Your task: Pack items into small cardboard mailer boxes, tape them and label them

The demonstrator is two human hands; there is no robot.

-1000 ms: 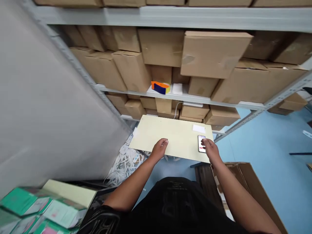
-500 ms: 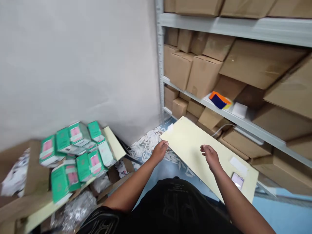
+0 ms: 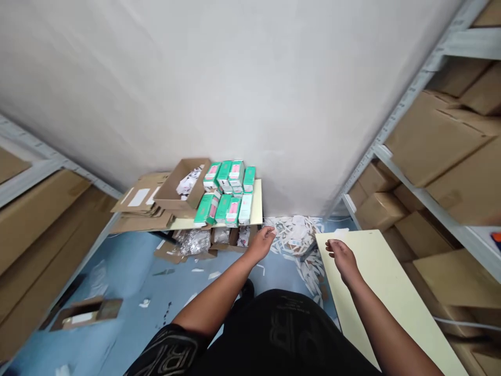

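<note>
My left hand [image 3: 261, 244] hangs in the air in front of me, fingers loosely bent and nothing visible in them. Beyond it lie the paper scraps [image 3: 297, 230] on the floor. My right hand [image 3: 343, 260] hovers over the near-left part of a pale yellow table [image 3: 383, 277], its fingers half curled and apart, also without anything in them. Farther off, several green-and-white boxes [image 3: 223, 206] with pink panels stand grouped on another pale table [image 3: 257, 201] against the wall. Neither hand touches them.
An open carton [image 3: 166, 201] holding printed white pieces sits beside flattened cardboard [image 3: 136, 196]. Plastic-wrapped stuff [image 3: 194, 243] lies in cartons under that table. Shelves with brown cartons flank both sides [image 3: 457, 136]. An opened carton [image 3: 88, 313] lies on the blue floor.
My view has swung left, so the wall table with green boxes now sits near the middle and the right shelves have slid rightward. Both hands keep much the same pose, still holding nothing visible.
</note>
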